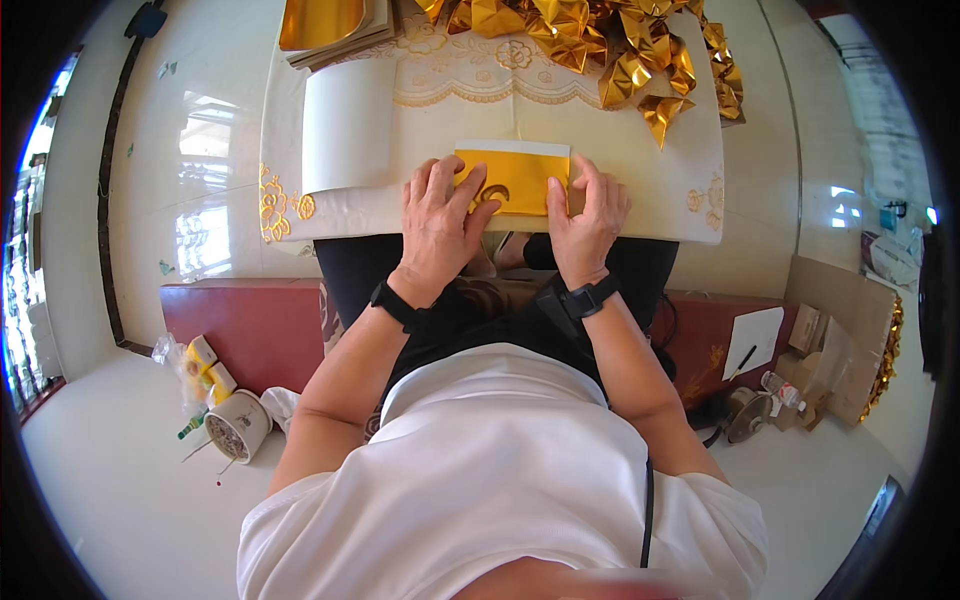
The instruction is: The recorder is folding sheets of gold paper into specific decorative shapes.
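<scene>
A sheet of gold foil paper (525, 180), folded over with a white strip along its far edge, lies flat near the front edge of the cloth-covered table. My left hand (444, 210) rests on its left end, fingertips on the foil and thumb near the lower edge. At the right end my right hand (589, 214) touches the foil with its thumb, and its fingers curl beside the edge. Neither hand visibly grips the sheet. Left of my hands lies a curved white sheet (349, 124). Folded gold foil pieces (626, 45) are heaped at the far right of the table.
A stack of gold-faced paper (326, 26) lies at the table's far left. The embroidered tablecloth (450, 90) covers the tabletop. Behind my arms, a red bench (240, 315) spans both sides. A pot (238, 426) stands at the left, an open cardboard box (844, 330) at the right.
</scene>
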Demonstrator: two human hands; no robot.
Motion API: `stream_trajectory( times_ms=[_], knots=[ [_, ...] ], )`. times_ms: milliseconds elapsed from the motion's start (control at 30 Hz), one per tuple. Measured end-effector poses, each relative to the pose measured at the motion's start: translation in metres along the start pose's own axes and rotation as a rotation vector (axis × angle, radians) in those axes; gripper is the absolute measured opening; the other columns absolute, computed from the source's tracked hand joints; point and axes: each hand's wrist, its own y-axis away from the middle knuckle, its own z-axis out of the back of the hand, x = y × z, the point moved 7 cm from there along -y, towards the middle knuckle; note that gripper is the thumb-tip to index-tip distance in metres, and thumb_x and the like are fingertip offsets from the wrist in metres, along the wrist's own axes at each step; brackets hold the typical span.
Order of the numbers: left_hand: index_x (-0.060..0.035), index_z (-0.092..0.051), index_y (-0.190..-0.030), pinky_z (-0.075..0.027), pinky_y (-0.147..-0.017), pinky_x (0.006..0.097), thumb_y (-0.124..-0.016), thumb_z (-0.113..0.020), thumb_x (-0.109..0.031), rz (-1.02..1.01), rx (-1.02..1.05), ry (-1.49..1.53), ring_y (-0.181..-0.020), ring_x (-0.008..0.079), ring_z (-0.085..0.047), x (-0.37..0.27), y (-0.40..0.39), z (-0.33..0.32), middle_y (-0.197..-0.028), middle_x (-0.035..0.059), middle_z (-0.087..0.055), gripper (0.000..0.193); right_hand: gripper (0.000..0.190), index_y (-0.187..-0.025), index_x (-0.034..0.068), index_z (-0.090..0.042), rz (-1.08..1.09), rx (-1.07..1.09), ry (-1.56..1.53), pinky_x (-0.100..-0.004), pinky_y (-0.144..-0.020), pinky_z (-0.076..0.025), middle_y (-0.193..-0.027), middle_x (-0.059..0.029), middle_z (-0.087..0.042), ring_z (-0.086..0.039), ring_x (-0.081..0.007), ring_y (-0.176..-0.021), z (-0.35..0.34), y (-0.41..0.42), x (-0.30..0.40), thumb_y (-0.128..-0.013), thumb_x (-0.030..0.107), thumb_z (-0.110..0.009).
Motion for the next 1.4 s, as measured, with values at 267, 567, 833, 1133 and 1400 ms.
stream_trajectory(
  times_ms=[267,567,833,1133,1400],
  knots=[
    [-0.0104,-0.074,-0.126,-0.046,-0.101,0.0493,-0.086,-0.086,-0.028,0.037,-0.011,0.018,-0.123,0.0362,-0.056,-0.001,-0.003,-0.001,-0.128,0.011,-0.06,0.045,0.044,-0.134,0.005,-0.067,0.317,0.042,-0.081,-0.0556,-0.116,-0.045,-0.131,-0.0147,-0.066,-0.061,-0.0401,-0.131,0.006,0.017,0.047,-0.091,0.009,-0.078],
    [-0.0115,-0.072,-0.132,-0.045,-0.105,0.0499,-0.087,-0.083,-0.017,-0.005,0.016,0.052,-0.126,0.038,-0.055,0.005,0.0,0.0,-0.133,0.0126,-0.059,0.046,0.051,-0.147,0.0,-0.064,0.447,0.329,-0.194,-0.0502,-0.124,-0.043,-0.156,-0.0153,-0.06,-0.057,-0.0358,-0.145,-0.013,0.056,0.05,-0.096,0.003,-0.069],
    [-0.01,-0.072,-0.134,-0.046,-0.109,0.0481,-0.089,-0.078,-0.008,0.004,0.089,0.123,-0.126,0.038,-0.054,0.011,-0.001,0.006,-0.136,0.0119,-0.059,0.046,0.045,-0.144,0.004,-0.068,0.479,0.366,-0.111,-0.0489,-0.125,-0.04,-0.157,-0.0131,-0.061,-0.054,-0.0353,-0.149,-0.004,0.051,0.037,-0.099,0.008,-0.069],
    [-0.0187,-0.078,-0.131,-0.05,-0.106,0.0475,-0.082,-0.076,0.003,-0.013,0.126,0.199,-0.128,0.0371,-0.056,0.022,0.001,0.011,-0.136,0.0116,-0.061,0.053,0.041,-0.139,0.013,-0.073,0.463,0.294,-0.038,-0.0537,-0.125,-0.04,-0.156,-0.0076,-0.063,-0.053,-0.04,-0.148,0.016,0.045,0.0,-0.099,0.008,-0.07],
    [-0.0154,-0.077,-0.129,-0.045,-0.119,0.0507,-0.081,-0.079,0.0,-0.284,0.174,0.057,-0.144,0.0432,-0.05,-0.031,0.005,0.007,-0.144,0.0173,-0.059,0.05,0.041,-0.135,0.013,-0.075,0.44,0.273,-0.033,-0.0579,-0.123,-0.041,-0.155,-0.0083,-0.064,-0.051,-0.0448,-0.148,0.021,0.044,-0.007,-0.094,0.007,-0.073]
  ],
)
